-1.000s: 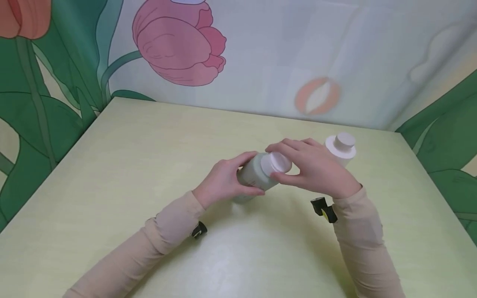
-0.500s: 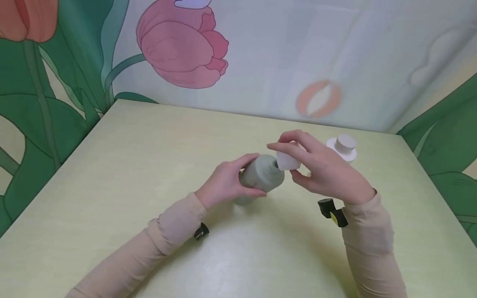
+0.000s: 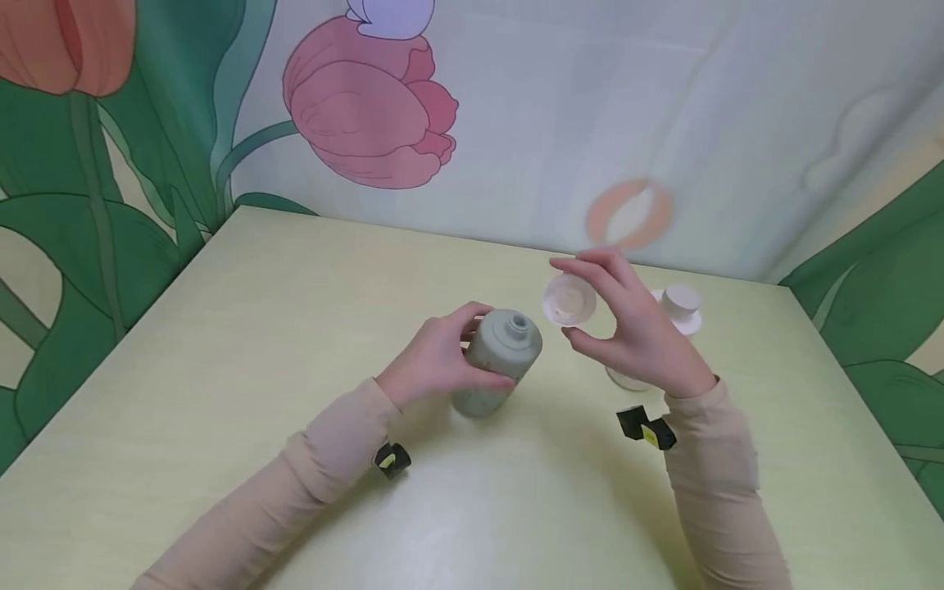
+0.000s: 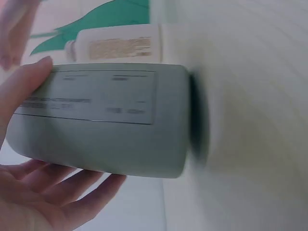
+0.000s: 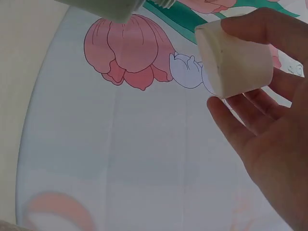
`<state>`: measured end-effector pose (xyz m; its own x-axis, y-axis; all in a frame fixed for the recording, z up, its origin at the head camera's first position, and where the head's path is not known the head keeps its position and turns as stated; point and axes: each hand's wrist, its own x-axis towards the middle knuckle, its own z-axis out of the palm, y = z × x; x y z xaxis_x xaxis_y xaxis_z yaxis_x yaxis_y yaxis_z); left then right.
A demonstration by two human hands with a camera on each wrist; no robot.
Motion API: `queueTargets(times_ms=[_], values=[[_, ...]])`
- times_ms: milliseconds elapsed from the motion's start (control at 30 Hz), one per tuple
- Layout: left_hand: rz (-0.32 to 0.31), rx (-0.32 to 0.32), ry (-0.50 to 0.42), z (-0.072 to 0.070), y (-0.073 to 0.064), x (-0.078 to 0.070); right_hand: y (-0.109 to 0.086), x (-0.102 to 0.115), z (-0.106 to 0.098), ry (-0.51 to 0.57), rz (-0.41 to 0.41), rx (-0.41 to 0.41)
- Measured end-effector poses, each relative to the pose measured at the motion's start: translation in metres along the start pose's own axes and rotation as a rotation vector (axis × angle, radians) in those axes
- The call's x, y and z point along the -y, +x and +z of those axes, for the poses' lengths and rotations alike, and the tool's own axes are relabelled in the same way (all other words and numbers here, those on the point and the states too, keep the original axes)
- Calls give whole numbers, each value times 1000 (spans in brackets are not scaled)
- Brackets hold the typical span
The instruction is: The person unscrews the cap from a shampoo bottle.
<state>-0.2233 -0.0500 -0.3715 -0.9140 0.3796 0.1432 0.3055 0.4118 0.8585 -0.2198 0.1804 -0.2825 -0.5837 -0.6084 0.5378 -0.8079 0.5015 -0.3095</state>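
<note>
My left hand [image 3: 435, 356] grips a grey-green bottle [image 3: 503, 348], thumb on one side and fingers on the other. The bottle tilts slightly to the right, and its bare neck opening faces up. In the left wrist view, printed lines show on the bottle's side [image 4: 120, 101], with its base close to the table. To the right, my right hand [image 3: 636, 328] pinches a white cap [image 3: 569, 300] between thumb and fingers, apart from the bottle. The cap's hollow underside faces the head camera. From the right wrist view, the cap [image 5: 236, 57] appears side-on, with the bottle's threaded neck at the top.
A white bottle [image 3: 680, 305] with its own cap stands behind my right hand, partly hidden by it. Its printed label [image 4: 120, 48] shows in the left wrist view. The pale table [image 3: 332, 279] ends at a flower-patterned backdrop [image 3: 516, 123].
The cap came off the grey-green bottle in my right hand, moved away from the neck and turned its underside toward the head camera. The bottle in my left hand has become more upright.
</note>
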Motion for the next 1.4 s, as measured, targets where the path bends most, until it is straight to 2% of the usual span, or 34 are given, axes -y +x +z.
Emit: queueTargets(times_ms=[167, 300, 500, 633, 800, 933, 1167, 1400], values=[[-91, 1, -4, -19, 2, 3, 1, -7, 10, 11, 43, -35], [-108, -38, 7, -41, 4, 4, 3, -15, 22, 16, 109, -3], [-156, -107, -16, -81, 3, 14, 12, -27, 58, 47, 165, 152], [-182, -123, -39, -95, 5, 24, 27, -30, 77, 23, 179, 289], [-191, -108, -63, -104, 8, 37, 51, -32, 92, -8, 230, 477], [-212, -129, -97, -107, 6, 45, 59, -34, 105, -27, 266, 564], [-226, -153, -158, -106, -2, 56, 57, -39, 123, -53, 296, 620], [-224, -122, -150, -108, -5, 57, 53, -35, 127, -75, 334, 648]])
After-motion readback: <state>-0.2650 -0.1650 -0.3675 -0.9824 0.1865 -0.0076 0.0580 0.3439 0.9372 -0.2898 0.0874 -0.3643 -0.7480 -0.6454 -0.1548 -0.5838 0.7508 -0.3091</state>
